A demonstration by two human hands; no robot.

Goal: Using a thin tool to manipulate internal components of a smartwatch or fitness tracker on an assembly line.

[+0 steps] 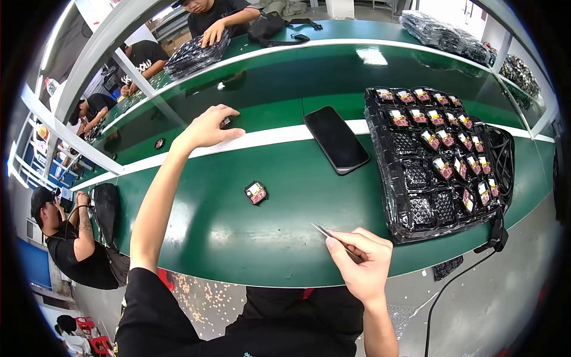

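Observation:
My left hand (209, 127) reaches over the white rail with thumb and fingers apart. Between them shows part of a small dark piece (225, 122), mostly hidden by the hand. A pair of tweezers (322, 229) is in my right hand (363, 259), pinched between thumb and fingers, tips toward the upper left above the green tabletop. Left of the tweezers lies a small black piece with a pink, yellow and white label (256, 193). At the right, a stack of black plastic trays (410, 208) carries several such labelled pieces in its pockets; several left-side pockets are bare.
A black phone (337, 140) lies across the white rail (273, 135). Beyond is a green conveyor belt (273, 110) with another small piece (159, 143). Black cable (502, 160) is bundled beside the trays. Co-workers sit across and left; one handles stacked trays (198, 55). Metal frame posts (134, 72) stand left.

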